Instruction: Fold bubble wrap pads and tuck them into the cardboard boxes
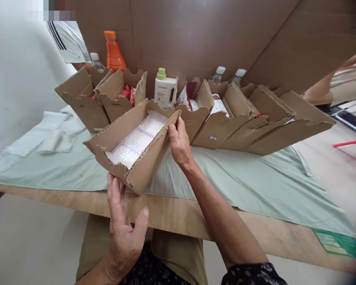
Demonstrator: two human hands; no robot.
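Observation:
A narrow open-topped cardboard box (152, 164) is tilted in front of me, near the table's front edge. Inside it lies a long bundle in clear bubble wrap (138, 139); what the wrap covers I cannot make out. My right hand (180, 143) grips the box at its far right corner, thumb on the outer side wall. Below the near end is my left hand (124, 221), open, thumb spread away from the fingers. Its fingertips reach the box's lower near edge; whether they bear any weight I cannot tell.
Behind stands a row of similar cardboard boxes (225, 132) holding red packets, a white bottle with a green cap (165, 89) and other goods. An orange bottle (115, 53) is at the back. Bubble wrap (52, 132) lies left on the green cloth (225, 174). People's arms show at both sides.

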